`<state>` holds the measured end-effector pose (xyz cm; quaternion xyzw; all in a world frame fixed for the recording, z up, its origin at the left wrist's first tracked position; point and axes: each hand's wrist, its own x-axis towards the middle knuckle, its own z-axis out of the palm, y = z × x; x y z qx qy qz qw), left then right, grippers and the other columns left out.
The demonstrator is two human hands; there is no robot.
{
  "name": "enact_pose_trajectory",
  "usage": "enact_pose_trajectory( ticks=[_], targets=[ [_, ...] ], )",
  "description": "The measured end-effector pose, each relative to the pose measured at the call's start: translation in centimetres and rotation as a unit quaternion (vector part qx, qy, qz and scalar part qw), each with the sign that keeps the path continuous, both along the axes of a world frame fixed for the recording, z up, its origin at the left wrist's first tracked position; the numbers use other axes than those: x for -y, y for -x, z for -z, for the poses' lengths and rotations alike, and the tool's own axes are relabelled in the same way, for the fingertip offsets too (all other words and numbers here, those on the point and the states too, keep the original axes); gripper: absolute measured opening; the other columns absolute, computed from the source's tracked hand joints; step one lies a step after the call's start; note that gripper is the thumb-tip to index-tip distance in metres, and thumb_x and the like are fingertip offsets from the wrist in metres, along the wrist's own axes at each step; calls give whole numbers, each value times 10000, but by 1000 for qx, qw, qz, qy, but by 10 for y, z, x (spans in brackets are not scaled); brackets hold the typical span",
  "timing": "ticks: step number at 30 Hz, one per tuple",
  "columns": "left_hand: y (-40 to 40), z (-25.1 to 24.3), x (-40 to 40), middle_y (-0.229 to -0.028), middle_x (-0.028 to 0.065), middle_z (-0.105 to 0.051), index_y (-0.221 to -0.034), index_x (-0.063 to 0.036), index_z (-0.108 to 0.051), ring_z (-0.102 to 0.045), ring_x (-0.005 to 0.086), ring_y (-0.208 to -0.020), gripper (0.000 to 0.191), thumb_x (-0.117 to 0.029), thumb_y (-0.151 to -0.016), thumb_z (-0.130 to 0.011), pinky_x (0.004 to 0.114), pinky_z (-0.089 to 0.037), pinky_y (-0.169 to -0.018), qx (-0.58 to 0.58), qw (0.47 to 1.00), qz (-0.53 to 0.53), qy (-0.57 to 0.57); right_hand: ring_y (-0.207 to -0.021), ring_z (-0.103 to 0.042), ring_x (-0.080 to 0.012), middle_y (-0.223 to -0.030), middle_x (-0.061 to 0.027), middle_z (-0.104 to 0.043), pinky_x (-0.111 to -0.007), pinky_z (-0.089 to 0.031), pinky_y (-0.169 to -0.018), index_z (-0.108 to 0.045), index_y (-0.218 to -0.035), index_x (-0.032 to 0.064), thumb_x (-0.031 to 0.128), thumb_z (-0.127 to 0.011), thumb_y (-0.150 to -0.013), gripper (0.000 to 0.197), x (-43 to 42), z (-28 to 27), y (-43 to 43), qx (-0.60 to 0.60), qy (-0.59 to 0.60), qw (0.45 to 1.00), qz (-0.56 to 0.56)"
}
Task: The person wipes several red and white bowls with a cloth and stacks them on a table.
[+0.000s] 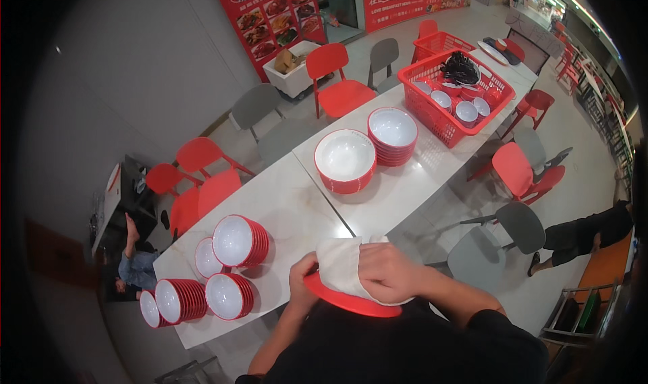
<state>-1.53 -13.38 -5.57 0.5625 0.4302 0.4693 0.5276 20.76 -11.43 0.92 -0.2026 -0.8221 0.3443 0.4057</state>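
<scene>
Close to my body, my left hand point(304, 280) grips the edge of a red bowl or dish point(357, 303), which is tilted so that mostly its red rim and outside show. My right hand point(385, 272) holds a whitish cloth point(336, 265) against the dish. The cloth drapes over the dish and hides its inside. On the table beyond my hands stand a stack of large red bowls with white insides point(346, 156) and a second stack point(393, 128) behind it. To the left are several stacks of smaller matching bowls point(234, 242).
White tables point(283, 196) joined at a seam run diagonally before me. A red plastic basket point(430, 108) at the far end holds bowls, cups and a black bundle point(459, 67). Red chairs point(331, 80) and grey chairs point(478, 252) line both sides. People's legs point(567, 237) show at right.
</scene>
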Motion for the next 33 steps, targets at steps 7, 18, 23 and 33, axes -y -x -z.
enact_pose_trajectory(
  ticks=[7, 18, 23, 33],
  targets=[
    [-1, -34, -27, -974, 102, -700, -1088, 13, -637, -660, 153, -892, 342, 8, -759, -729, 300, -512, -798, -171, 984, 19, -39, -685, -559, -374, -729, -186, -582, -443, -463, -642, -573, -728, 7, 138, -537, -832, 171, -26, -32, 11, 117, -22, 992, -36],
    [14, 17, -36, -818, 57, -643, -1000, -40, -477, -600, 120, -766, 286, 18, -806, -678, 250, -471, -693, -118, 991, -48, 43, -687, -589, -362, -767, -183, -601, -407, -465, -637, -590, -868, -13, 147, -511, -911, 183, -30, 22, 12, 41, 187, 981, 9],
    [20, 37, -29, -774, 7, -589, -901, -36, -550, -547, 82, -743, 147, -58, -849, -686, 232, -458, -691, -83, 983, -104, 125, -662, -625, -255, -772, -161, -621, -351, -481, -628, -605, -887, -24, 121, -479, -947, 200, -2, 44, -3, -4, 214, 975, 68],
    [39, 52, -10, -1016, 96, -663, -1196, 0, -568, -658, 165, -815, 308, -201, -966, -607, 283, -556, -703, 334, 892, -130, 275, -988, -635, -234, -1115, -126, -659, -365, -519, -848, -590, -1227, -25, 186, -436, -1006, 342, 8, 47, 10, -350, 572, 733, 114]
  ],
)
